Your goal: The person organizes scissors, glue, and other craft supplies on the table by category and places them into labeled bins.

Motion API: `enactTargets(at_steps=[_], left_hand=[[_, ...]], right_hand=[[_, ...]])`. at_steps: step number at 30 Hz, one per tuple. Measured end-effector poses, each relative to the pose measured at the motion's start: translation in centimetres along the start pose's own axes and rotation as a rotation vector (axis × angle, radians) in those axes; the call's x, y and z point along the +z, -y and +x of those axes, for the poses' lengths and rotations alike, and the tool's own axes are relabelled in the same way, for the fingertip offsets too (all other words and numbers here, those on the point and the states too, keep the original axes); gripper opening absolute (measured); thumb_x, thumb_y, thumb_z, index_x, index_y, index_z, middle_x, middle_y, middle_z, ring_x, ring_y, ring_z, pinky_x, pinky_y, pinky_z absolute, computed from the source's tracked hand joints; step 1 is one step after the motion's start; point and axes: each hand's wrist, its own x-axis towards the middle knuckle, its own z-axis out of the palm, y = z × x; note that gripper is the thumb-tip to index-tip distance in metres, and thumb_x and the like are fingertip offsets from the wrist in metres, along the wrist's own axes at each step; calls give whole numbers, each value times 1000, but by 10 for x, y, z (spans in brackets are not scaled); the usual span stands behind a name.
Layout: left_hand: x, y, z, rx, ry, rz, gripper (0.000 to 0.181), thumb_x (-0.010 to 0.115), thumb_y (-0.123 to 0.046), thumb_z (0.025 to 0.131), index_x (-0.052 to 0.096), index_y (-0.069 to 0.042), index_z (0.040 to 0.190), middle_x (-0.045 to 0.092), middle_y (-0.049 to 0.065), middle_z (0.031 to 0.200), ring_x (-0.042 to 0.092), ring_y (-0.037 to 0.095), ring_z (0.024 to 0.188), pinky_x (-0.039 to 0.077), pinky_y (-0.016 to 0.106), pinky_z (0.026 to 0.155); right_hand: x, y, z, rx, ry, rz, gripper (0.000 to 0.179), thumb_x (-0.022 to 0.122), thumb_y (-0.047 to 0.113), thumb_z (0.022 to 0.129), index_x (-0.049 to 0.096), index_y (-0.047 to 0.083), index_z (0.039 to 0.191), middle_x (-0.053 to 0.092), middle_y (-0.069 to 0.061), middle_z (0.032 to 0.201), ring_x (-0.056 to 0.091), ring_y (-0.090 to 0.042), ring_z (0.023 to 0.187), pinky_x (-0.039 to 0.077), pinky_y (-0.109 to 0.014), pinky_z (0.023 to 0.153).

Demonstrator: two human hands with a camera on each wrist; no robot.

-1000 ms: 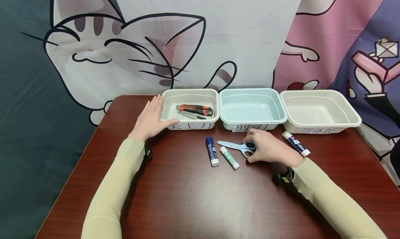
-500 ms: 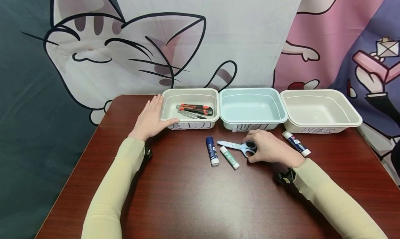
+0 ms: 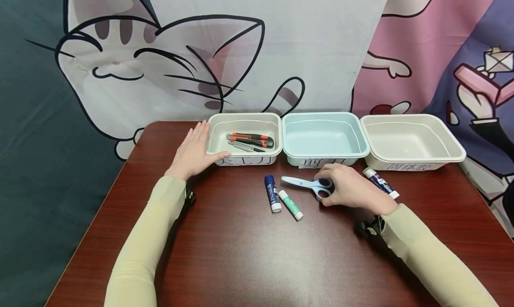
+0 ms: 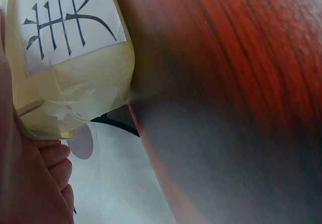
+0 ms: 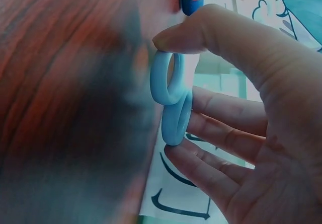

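Note:
Light blue scissors lie near the middle of the table, blades toward the left. My right hand grips their handle loops; in the right wrist view the thumb presses one edge of the handles and fingers touch the opposite side. Flat against the left side of a cream bin, my left hand rests with its fingers straight and its thumb along the front rim. Inside that bin are several utility knives. A green glue stick and a blue glue stick lie left of the scissors.
A light blue bin and another cream bin continue the row, each with a written label in front. Another glue stick lies before the right bin, beside my right wrist. A patterned cloth hangs behind the table.
The scissors have shifted slightly to the right and away from me with my right hand. The green glue stick has moved a little left and toward me. My left hand stays put.

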Motion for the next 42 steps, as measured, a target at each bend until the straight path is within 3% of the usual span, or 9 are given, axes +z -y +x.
enactTargets(at_steps=[20,27,35,42], left_hand=[[1,1,0,2,-10,4,121,56,-82,84,17,3,161,17,19,166,12,30,154,5,40,125],[1,1,0,0,-8,0,122,56,-82,83,17,2,161,17,18,167,11,29,154,4,40,125],[1,2,1,5,-9,-6,122,56,-82,83,17,3,161,17,19,166,11,30,154,4,41,125],[2,2,0,-1,-10,5,122,56,-83,83,17,3,161,17,19,166,11,29,154,5,41,125]], right_hand=[[-15,0,1,-17,-88,-6,51,92,27,64,76,10,109,68,1,105,63,-19,95,51,-40,80],[-20,-1,1,-29,-97,5,48,90,24,65,75,12,109,67,2,103,59,-18,86,48,-35,73],[-33,-1,1,-29,-134,27,45,86,19,67,75,12,111,66,4,104,57,-13,83,48,-32,70],[-50,0,2,3,-191,44,47,87,17,69,75,8,114,67,1,107,61,-16,88,52,-38,74]])
